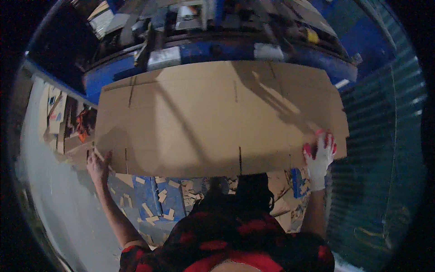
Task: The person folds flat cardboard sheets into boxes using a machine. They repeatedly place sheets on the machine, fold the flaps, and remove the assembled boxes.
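Observation:
A wide sheet of brown cardboard (199, 118) stretches across in front of me, with dark slits cut into its near and far edges. At its near left corner, my bare left hand (99, 167) is closed on the edge. My right hand (320, 156), in a white glove with red fingertips, lies on top of the sheet near its right end, fingers spread. The far edge of the sheet meets a blue machine (213, 51). Shadows fall across the board.
Cardboard scraps (162, 196) litter the floor and blue surfaces below the sheet. More cardboard pieces (56, 118) stand at the left. A dark green corrugated wall (376, 149) runs along the right. Metal parts (188, 22) sit on the machine at the back.

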### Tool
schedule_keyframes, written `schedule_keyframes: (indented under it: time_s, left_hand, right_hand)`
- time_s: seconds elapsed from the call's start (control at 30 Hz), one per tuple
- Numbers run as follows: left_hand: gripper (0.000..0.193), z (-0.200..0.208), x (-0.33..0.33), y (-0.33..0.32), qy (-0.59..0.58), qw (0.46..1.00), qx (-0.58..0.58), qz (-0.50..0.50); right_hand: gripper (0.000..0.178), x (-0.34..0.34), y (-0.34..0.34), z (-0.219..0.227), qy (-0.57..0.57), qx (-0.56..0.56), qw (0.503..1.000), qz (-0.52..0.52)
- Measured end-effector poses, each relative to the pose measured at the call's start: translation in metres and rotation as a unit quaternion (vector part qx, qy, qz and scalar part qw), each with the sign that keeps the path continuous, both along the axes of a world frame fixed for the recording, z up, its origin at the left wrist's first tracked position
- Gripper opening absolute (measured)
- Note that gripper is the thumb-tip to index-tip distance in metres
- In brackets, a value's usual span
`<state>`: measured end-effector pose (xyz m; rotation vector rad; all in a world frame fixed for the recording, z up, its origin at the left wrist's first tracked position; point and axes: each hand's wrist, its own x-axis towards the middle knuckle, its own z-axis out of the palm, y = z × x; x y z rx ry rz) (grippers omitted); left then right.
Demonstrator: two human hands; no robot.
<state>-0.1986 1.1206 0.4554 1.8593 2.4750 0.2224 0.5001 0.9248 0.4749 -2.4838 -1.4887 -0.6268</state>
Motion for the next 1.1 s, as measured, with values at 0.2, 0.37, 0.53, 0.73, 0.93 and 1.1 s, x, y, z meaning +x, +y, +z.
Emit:
schedule_keyframes:
  time_s: [0.2, 0.37, 0.53, 0.73, 0.93, 1.1]
  left_hand:
    - [0.067, 0.02, 0.006, -0.001, 0.072, 0.996, 0.044, 0.004]
    - [0.063, 0.061, 0.018, -0.029, -0.29, 0.933, 0.203, -0.064]
    - [0.042, 0.039, 0.045, -0.048, -0.564, 0.814, 0.117, -0.076]
    - [0.056, -0.002, 0.144, -0.023, -0.286, 0.877, 0.199, -0.33]
    - [0.067, 0.031, 0.204, 0.036, -0.176, 0.858, 0.244, -0.416]
    - [0.068, 0.02, 0.232, 0.096, -0.157, 0.858, 0.247, -0.423]
  right_hand:
    - [0.061, 0.023, -0.028, -0.033, 0.699, 0.362, 0.61, -0.095]
    - [0.041, -0.002, -0.013, 0.007, 0.503, 0.437, 0.745, -0.025]
    - [0.05, -0.079, -0.008, 0.05, 0.463, 0.229, 0.855, 0.041]
    - [0.067, -0.133, 0.042, 0.047, 0.018, -0.171, 0.923, 0.345]
    - [0.067, -0.088, 0.126, 0.04, -0.028, -0.163, 0.909, 0.382]
    - [0.063, -0.053, 0.2, 0.031, -0.022, -0.12, 0.905, 0.407]
